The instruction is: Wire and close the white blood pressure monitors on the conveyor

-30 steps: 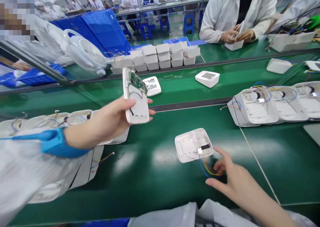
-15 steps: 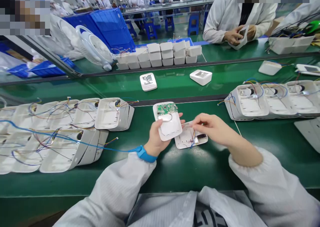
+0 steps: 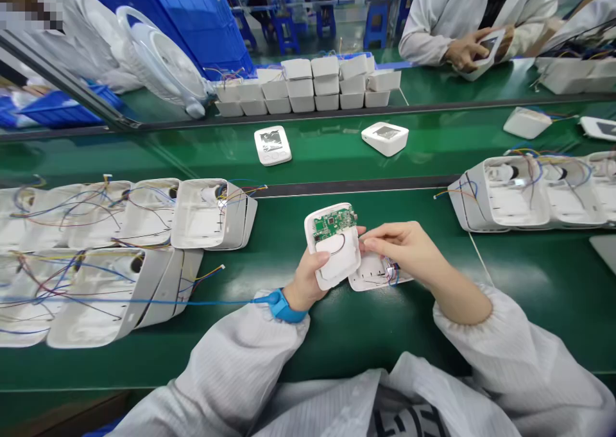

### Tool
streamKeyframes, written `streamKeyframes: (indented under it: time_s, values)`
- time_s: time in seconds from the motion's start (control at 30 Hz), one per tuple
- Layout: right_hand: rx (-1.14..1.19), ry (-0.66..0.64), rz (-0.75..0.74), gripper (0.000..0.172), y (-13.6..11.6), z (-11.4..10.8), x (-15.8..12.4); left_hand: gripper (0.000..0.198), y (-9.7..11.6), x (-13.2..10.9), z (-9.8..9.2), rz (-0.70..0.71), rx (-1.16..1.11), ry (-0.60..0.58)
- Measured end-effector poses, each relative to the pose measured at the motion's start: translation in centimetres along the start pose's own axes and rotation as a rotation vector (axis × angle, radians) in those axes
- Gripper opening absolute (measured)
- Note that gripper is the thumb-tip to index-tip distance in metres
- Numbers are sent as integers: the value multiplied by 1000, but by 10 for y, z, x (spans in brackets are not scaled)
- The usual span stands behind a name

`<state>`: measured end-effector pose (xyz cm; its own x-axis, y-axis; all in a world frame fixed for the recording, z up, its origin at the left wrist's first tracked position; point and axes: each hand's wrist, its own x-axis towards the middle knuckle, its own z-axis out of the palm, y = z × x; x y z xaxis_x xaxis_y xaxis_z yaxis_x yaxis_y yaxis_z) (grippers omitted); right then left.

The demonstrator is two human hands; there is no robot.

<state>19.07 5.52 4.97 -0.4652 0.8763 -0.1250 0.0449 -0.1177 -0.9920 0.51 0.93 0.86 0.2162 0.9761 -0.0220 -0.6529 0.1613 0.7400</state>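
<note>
My left hand [image 3: 308, 275] is closed around a white plastic cover [image 3: 341, 269], its inside facing up. A green circuit board [image 3: 332, 222] fills the cover's upper part, with a short dark wire loop below it. Just right of the cover, my right hand [image 3: 409, 249] pinches thumb and forefinger together; whatever is between them is too small to make out. Beneath that hand lies a white shell [image 3: 362, 279] with thin coloured wires [image 3: 393, 273], partly hidden by the cover and fingers. A blue wrist strap [image 3: 285, 306] with a cord circles my left wrist.
White housings with loose wires stand in rows at left [image 3: 197, 222] and right [image 3: 510, 196]. Two white devices with screens [image 3: 273, 147] [image 3: 386, 139] lie beyond the black rail. Stacked white shells [image 3: 301, 87] and a fan [image 3: 166, 58] are farther back. Opposite, a co-worker's hands [image 3: 469, 52] hold a white piece.
My right hand has come closer to the cover's right edge, while the cover has tilted slightly. The camera view has shifted downward. The co-worker's white piece has turned.
</note>
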Motion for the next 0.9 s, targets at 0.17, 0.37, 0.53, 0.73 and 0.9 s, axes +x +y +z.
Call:
streamKeyframes:
  time_s: [0.17,0.37,0.53,0.73,0.9]
  values:
    - [-229,86,-179,17,4,-5,-5,66,1,-4,0,-15,-32,-12]
    - [-573,327,-461,5,12,-3,-7,65,3,-7,6,-40,-1,-28]
    - [-740,386,-587,11,12,-3,-6,68,5,-7,10,-75,10,5]
    - [-601,255,-429,10,10,-2,-4,71,5,-8,10,-81,-11,21]
    - [-556,302,-296,9,12,-3,-6,68,5,-10,7,-79,-6,-21]
